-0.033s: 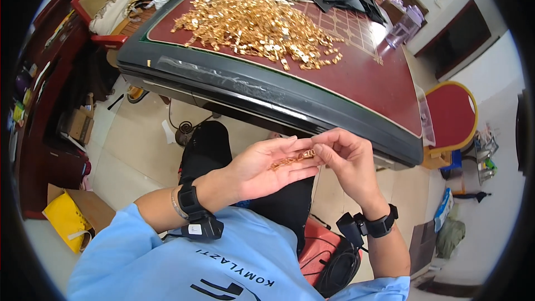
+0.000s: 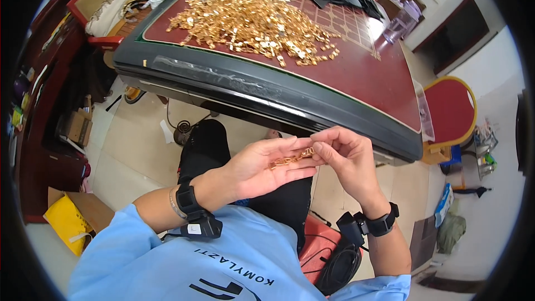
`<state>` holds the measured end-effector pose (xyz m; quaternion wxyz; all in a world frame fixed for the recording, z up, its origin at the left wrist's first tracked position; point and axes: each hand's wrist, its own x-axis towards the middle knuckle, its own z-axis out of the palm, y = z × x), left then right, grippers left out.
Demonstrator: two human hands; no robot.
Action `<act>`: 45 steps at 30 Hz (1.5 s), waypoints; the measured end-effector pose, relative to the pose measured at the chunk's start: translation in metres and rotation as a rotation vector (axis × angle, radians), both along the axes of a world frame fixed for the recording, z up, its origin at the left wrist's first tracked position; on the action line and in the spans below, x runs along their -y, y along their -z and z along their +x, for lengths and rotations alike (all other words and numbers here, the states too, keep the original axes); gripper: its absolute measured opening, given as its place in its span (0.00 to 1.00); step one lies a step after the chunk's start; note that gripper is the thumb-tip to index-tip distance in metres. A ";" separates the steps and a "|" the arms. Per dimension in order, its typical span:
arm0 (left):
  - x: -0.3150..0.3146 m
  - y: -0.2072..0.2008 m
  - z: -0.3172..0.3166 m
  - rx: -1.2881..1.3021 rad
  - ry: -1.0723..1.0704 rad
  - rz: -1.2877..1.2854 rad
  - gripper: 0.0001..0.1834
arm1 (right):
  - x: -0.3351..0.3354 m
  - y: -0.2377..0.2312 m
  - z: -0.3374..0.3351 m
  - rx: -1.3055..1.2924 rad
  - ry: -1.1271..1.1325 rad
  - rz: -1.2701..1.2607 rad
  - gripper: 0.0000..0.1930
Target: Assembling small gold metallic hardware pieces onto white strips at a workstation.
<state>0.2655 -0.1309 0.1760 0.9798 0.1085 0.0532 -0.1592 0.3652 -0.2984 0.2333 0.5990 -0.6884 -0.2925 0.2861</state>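
A short gold-coloured chain of metal links (image 2: 290, 160) lies aslant on the person's flat, upturned left hand (image 2: 257, 171), its long axis running rightward and away to the right hand (image 2: 350, 160), pinching that end; beyond, a glittering gold-coloured heap (image 2: 251, 25) covers some dark-red, black-edged worktop (image 2: 368, 81).

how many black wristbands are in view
2: one wristband behind the left hand, whose open palm bears gold links; the other wristband below the right hand, pinching at the links. Others could be hidden among the clutter.
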 end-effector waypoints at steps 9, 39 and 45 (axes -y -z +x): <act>0.002 0.018 -0.016 -0.039 0.115 0.305 0.11 | 0.020 0.020 -0.027 -0.148 0.034 0.087 0.14; 0.018 0.020 -0.057 0.035 0.009 0.708 0.08 | 0.040 0.024 -0.044 -0.303 0.027 -0.161 0.09; 0.015 0.017 -0.058 -0.002 -0.057 0.753 0.07 | 0.038 0.026 -0.048 -0.341 0.005 -0.099 0.09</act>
